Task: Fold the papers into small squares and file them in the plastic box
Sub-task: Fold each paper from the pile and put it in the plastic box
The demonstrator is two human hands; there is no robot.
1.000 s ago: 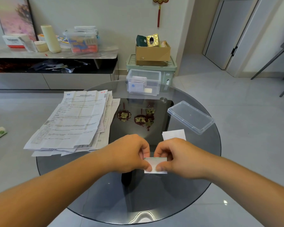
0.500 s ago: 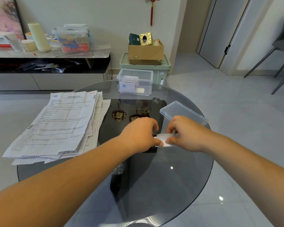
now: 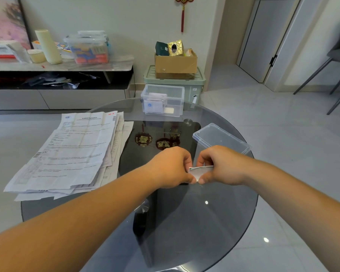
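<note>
White paper, folded down to a small thick wad (image 3: pixel 199 172), sits between both hands on the near side of the plastic box (image 3: pixel 177 104), a little to the right of it and well apart from it. The left hand (image 3: pixel 171 166) pinches the wad's left edge with curled fingers and thumb. The right hand (image 3: pixel 222 164) pinches the right edge the same way, and the two thumbs almost meet under the lower corner. Whether the wad rests on the glass table (image 3: pixel 185 222) or hangs just above it, I cannot tell. Judging by its look, it weighs almost nothing and will not break, but the many layers make it springy, so it probably wants to open again unless the creases are pressed hard. On smooth glass it would likely skate away under a sideways push. The surest hold seems to be across the closed fold, thumb beneath and fingers on top, because the loose edges could fan out. The box stands open with several folded squares upright in its left part, so the wad may need to go in edge first beside them. Its clear lid (image 3: pixel 220 137) lies nearer than the box and to the right of it, just beyond the right hand. The stack of unfolded papers (image 3: pixel 73 150) lies to the left of the box and nearer the person
</note>
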